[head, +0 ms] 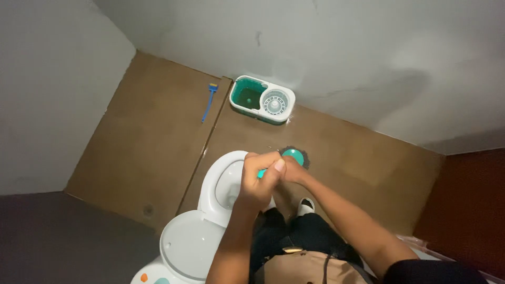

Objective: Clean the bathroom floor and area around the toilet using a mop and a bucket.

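Item one: my left hand (261,176) and right hand (291,171), both closed together around a thin teal mop handle (261,173). Handle runs away from me, down toward the round teal mop head with dark strands (294,156) on the brown floor (147,142), just beyond the knuckles. Left hand sits nearer along the shaft. Item two: white ceramic toilet bowl (223,181), left of the hands. Item three: teal-and-white spin mop bucket (262,99), far, by the wall. Item four: blue brush (209,101), far left.

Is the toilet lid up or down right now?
Up. The toilet lid is raised clear of the bowl, whose inside is open to view.
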